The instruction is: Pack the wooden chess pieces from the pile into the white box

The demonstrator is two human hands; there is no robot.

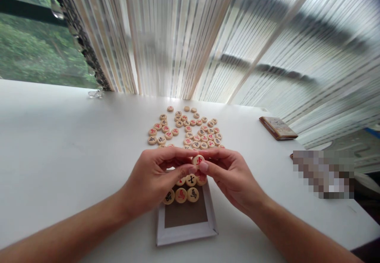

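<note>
At frame center, the left hand (160, 176) and right hand (231, 176) together pinch a red-marked piece (198, 160). Below, a shallow box (187, 233) holds more pieces (181, 195).

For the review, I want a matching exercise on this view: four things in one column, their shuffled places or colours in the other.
1. raised piece
2. tray
3. clear ornament
4. flat box

A. brown, right side of the table
B. white rim, brown floor
C. between left hand and right hand
D. near the window

Pairs: 1-C, 2-B, 3-D, 4-A
</note>
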